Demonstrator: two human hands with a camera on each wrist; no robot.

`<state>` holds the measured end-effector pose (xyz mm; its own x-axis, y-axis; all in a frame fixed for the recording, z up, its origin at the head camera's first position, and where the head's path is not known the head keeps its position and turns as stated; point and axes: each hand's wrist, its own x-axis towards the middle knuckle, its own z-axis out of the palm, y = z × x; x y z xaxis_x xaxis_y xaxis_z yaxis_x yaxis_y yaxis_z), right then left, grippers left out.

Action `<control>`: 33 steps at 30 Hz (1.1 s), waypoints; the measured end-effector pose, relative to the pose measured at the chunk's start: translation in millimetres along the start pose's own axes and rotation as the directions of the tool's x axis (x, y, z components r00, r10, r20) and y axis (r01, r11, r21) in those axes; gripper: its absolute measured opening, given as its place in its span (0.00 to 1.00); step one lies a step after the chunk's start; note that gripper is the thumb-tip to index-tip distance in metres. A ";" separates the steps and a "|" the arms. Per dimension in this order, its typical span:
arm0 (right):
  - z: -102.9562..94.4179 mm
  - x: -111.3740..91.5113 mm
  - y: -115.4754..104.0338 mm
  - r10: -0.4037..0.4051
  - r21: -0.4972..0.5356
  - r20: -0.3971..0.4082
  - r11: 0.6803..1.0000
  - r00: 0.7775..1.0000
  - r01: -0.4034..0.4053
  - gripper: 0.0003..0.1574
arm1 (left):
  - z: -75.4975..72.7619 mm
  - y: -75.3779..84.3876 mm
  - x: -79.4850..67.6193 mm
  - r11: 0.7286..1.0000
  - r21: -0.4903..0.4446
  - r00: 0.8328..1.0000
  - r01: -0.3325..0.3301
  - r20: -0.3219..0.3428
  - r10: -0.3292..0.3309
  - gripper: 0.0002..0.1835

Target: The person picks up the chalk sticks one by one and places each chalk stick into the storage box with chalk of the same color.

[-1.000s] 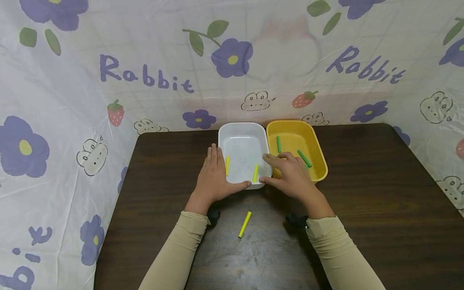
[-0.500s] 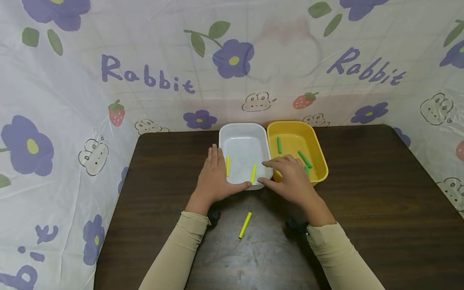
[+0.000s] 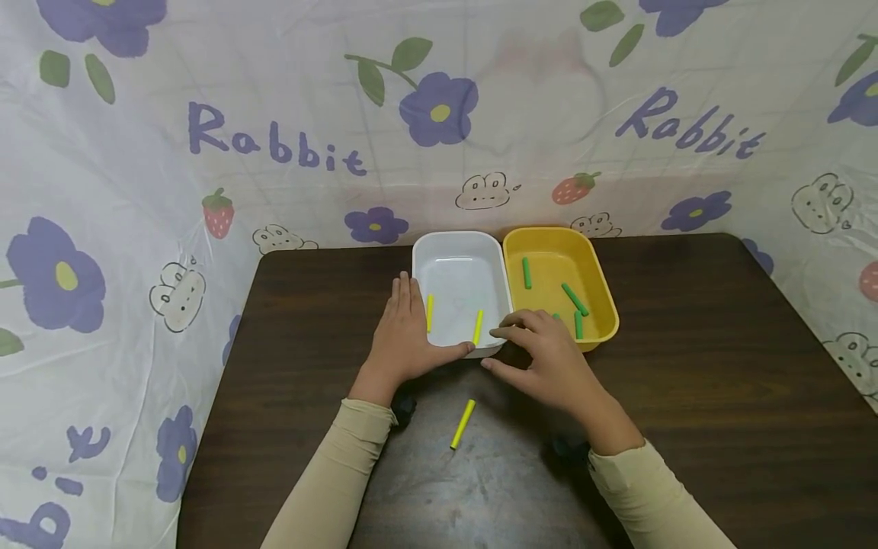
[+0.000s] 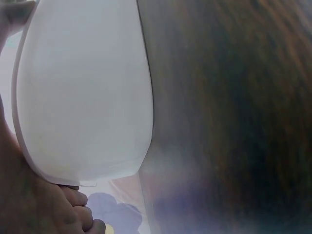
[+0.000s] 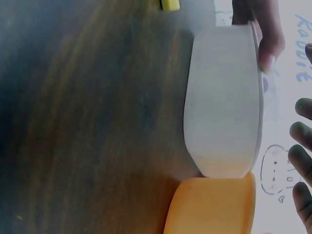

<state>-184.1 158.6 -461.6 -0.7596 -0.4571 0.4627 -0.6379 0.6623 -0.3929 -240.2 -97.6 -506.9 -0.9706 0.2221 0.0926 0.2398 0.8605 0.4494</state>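
Note:
My left hand (image 3: 405, 339) rests against the left side of a white plastic tub (image 3: 456, 278), fingers straight and thumb laid along the front rim. In the left wrist view, the hand touches the rim of the tub (image 4: 87, 92). Two thin yellow sticks (image 3: 478, 327) are in the tub, one near its left wall. My right hand (image 3: 549, 354) hovers by the tub's front right corner, fingers loosely bent and apart, holding nothing. In the right wrist view its fingertips (image 5: 301, 134) show apart from the tub.
A yellow tub (image 3: 552, 252) stands against the white one's right side and holds several green sticks (image 3: 575, 300). Another yellow stick (image 3: 463, 425) lies on the dark wooden table (image 3: 693, 366) between the forearms. A printed curtain (image 3: 274, 69) hangs behind the table.
My right hand has drawn back toward the front, off the white tub's right rim, uncovering more green sticks. The right yellow stick in the white tub has shifted slightly left. The left hand stays put.

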 end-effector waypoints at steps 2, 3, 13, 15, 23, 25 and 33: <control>0.4 -2.4 -3.7 -0.014 0.008 0.001 1.000 1.000 0.014 0.27 | -0.1 -0.3 -0.4 1.000 0.002 1.000 0.005 0.004 -0.005 0.81; 0.5 -3.7 -5.7 -0.022 0.013 -0.001 1.000 1.000 0.022 0.27 | -0.2 -0.3 -0.6 1.000 0.001 1.000 0.007 0.006 -0.007 0.81; 4.2 -20.7 -23.1 0.003 0.042 0.049 0.999 0.999 -0.005 0.30 | 1.4 -1.8 -0.3 1.000 -0.007 1.000 -0.001 -0.008 0.001 0.81; 5.6 -23.6 -25.3 0.025 0.045 0.075 0.999 0.997 -0.029 0.32 | 1.5 -2.1 -0.1 1.000 -0.006 1.000 -0.002 -0.005 0.002 0.81; 17.4 -31.7 -29.4 0.096 -0.035 0.201 0.995 0.975 -0.091 0.42 | -1.9 -1.0 -1.2 1.000 0.009 1.000 0.005 0.010 -0.005 0.82; 20.3 -32.6 -30.2 0.109 -0.051 0.226 0.994 0.968 -0.100 0.43 | -2.9 -0.5 -1.8 1.000 0.008 1.000 0.003 0.008 -0.003 0.81; 27.1 -34.7 -34.6 0.197 -0.125 0.340 0.979 0.920 -0.163 0.47 | -2.7 0.3 -0.9 1.000 -0.002 1.000 0.001 0.004 -0.001 0.82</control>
<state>-139.0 135.4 -485.6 -0.8671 -0.4920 0.0777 -0.4845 0.7969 -0.3609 -239.4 -98.8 -504.4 -0.9708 0.2233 0.0882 0.2387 0.8596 0.4517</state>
